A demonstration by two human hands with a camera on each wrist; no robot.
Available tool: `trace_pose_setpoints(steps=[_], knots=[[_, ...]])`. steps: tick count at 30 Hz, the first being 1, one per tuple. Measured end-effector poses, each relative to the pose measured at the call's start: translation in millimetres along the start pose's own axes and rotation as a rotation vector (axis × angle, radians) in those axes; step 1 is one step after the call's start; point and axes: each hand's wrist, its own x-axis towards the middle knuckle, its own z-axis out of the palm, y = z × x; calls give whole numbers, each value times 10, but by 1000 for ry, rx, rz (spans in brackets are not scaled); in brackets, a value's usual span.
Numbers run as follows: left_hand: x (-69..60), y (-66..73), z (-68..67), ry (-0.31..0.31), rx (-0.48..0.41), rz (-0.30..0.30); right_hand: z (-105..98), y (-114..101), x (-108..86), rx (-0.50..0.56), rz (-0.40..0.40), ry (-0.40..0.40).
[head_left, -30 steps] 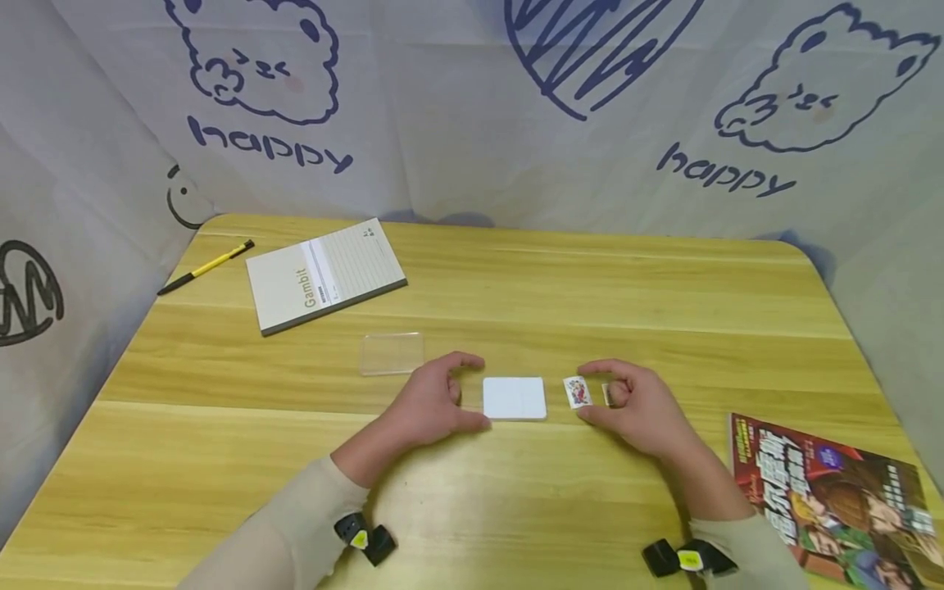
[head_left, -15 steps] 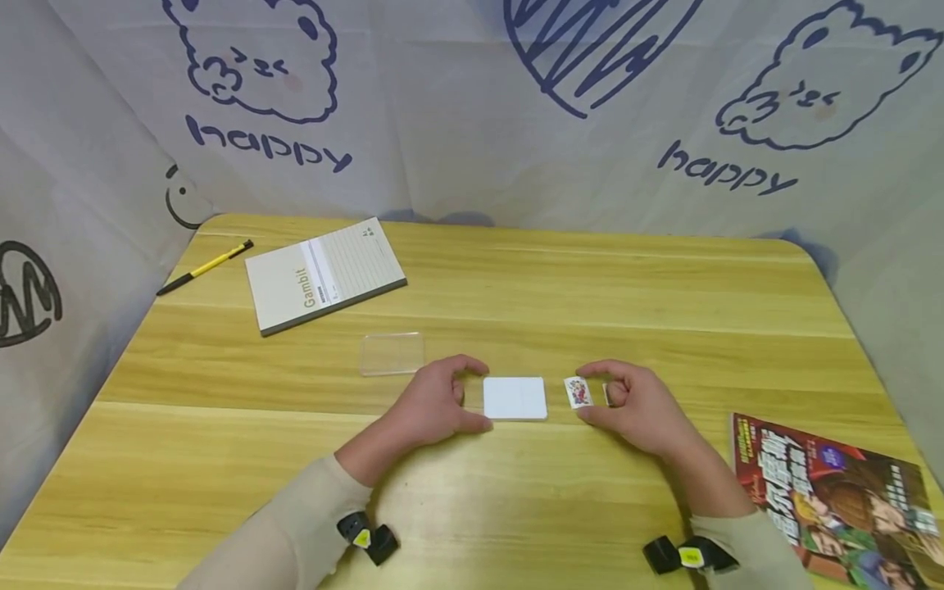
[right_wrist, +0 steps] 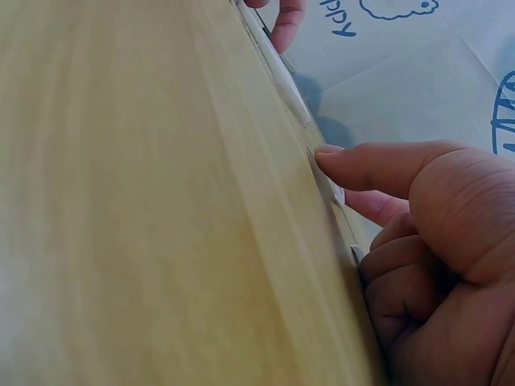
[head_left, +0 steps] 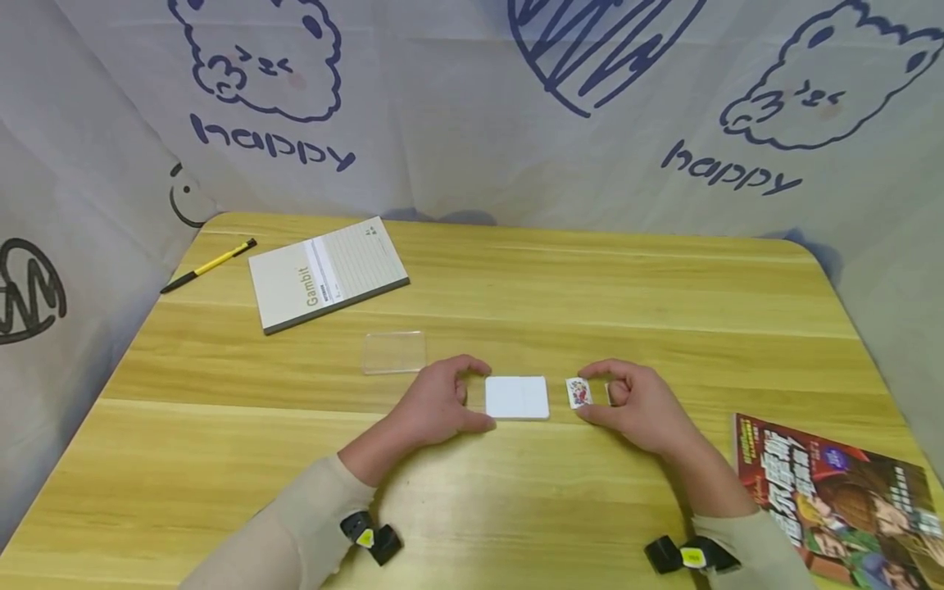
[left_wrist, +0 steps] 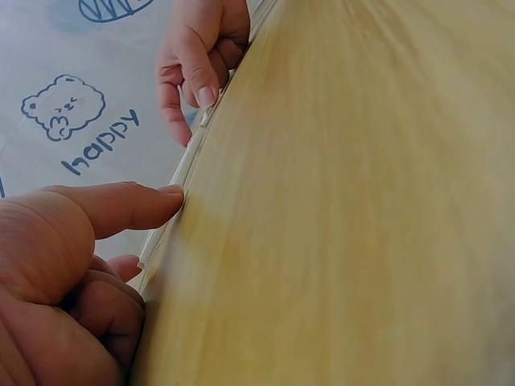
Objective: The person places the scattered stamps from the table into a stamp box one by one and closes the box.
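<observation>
A flat white rectangular block with rounded corners lies on the table between the hands. My left hand spans its left end, thumb at the near corner and index finger at the far one, other fingers curled. To the right, a small white card with a colourful printed picture sits between the thumb and index finger of my right hand, which pinch its near and far edges. A white sliver of something shows beside the right hand's curled fingers, mostly hidden. Both wrist views show the hands low against the tabletop.
A clear plastic lid or tray lies behind the left hand. Farther back are a notebook and a yellow-and-black pen. An illustrated book lies beside the right forearm. White cloth with drawings hangs behind the table.
The small picture card has turned slightly straighter between my right thumb and index finger. Both hands and the white block stay nearly in place; the head view shifts a little.
</observation>
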Motion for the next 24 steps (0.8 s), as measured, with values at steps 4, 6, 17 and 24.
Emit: trace_pose_setpoints(steps=[4, 6, 17, 24], knots=[[-3, 4, -1, 0, -1, -1, -1, -19, -12, 16, 2, 13], [-8, 6, 0, 0, -4, -2, 3, -30, -21, 27, 3, 21], [-15, 15, -4, 5, 9, 7, 116, -189, -16, 123, -7, 52], [-14, 23, -1, 5, 2, 3, 246, -263, 47, 156, -31, 37]])
